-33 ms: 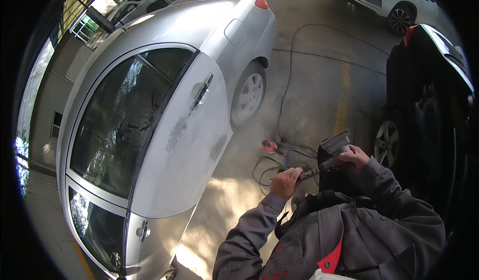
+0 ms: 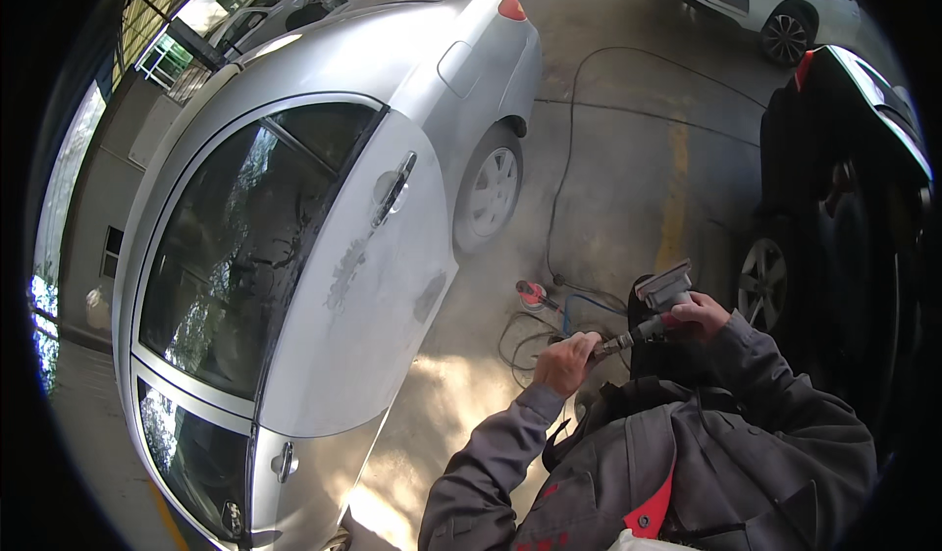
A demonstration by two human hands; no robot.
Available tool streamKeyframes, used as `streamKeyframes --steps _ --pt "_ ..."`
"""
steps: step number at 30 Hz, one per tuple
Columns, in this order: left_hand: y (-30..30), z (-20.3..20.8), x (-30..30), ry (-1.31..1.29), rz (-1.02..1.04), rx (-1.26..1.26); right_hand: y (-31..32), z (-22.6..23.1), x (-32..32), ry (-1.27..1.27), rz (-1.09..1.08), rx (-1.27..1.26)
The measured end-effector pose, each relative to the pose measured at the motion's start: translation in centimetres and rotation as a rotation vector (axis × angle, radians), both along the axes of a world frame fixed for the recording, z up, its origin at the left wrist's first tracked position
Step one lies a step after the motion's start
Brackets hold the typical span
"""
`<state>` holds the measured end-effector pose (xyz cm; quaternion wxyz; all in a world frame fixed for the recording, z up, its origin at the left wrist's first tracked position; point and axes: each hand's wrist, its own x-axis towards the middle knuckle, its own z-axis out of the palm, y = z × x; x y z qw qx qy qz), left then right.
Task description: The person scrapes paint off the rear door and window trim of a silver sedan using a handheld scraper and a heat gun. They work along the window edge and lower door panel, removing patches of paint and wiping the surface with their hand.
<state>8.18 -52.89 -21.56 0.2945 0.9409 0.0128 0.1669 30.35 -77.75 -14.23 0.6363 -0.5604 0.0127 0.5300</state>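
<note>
My right hand (image 2: pixel 702 316) is closed around the body of a grey air sander (image 2: pixel 669 288), which has a flat, rectangular pad turned up and away from me. My left hand (image 2: pixel 566 364) grips the tool's tail end, where a metal air coupling (image 2: pixel 614 344) shows between the two hands. What lies inside the left fist is mostly hidden. To my left stands a silver car; its door panel (image 2: pixel 383 276) carries dull, rough grey patches below the handle. Both hands are apart from the car, over the floor.
A red round-headed tool (image 2: pixel 531 293) lies on the concrete beside coiled hoses (image 2: pixel 525 340). A long dark hose (image 2: pixel 564 173) runs across the floor. A black car (image 2: pixel 834 188) stands close on my right, a white car (image 2: pixel 746 1) at the far right.
Very little differs. My hands and the sander sit slightly lower and further right in the picture, and the car has shifted a little with the view. Both grips stay the same.
</note>
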Motion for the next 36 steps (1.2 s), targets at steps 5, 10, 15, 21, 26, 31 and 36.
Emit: streamKeyframes --steps 5,10,15,21,26,31,36 --pt "2.2 0.3 10.2 -0.046 -0.111 0.148 2.5 -4.1 9.1 0.265 0.007 -0.056" --pt "6.2 -3.1 25.5 0.048 -0.005 0.237 9.2 -9.7 24.2 0.387 0.115 -0.29" --pt "9.1 -2.0 40.7 0.169 0.164 0.203 16.7 -11.0 41.2 0.471 0.325 -0.346" --pt "14.1 1.6 52.4 0.228 0.22 0.271 22.4 -9.3 52.9 0.556 0.346 -0.253" --pt "18.7 -1.2 55.5 0.311 0.405 0.223 30.4 -8.3 61.4 0.19 0.423 -0.201" --pt "22.1 -8.9 49.9 0.363 0.892 -0.099 43.3 -3.6 78.1 -0.554 0.437 -0.195" --pt "22.5 -14.1 46.7 0.367 1.109 -0.354 62.9 9.6 91.0 -1.657 0.605 -0.073"
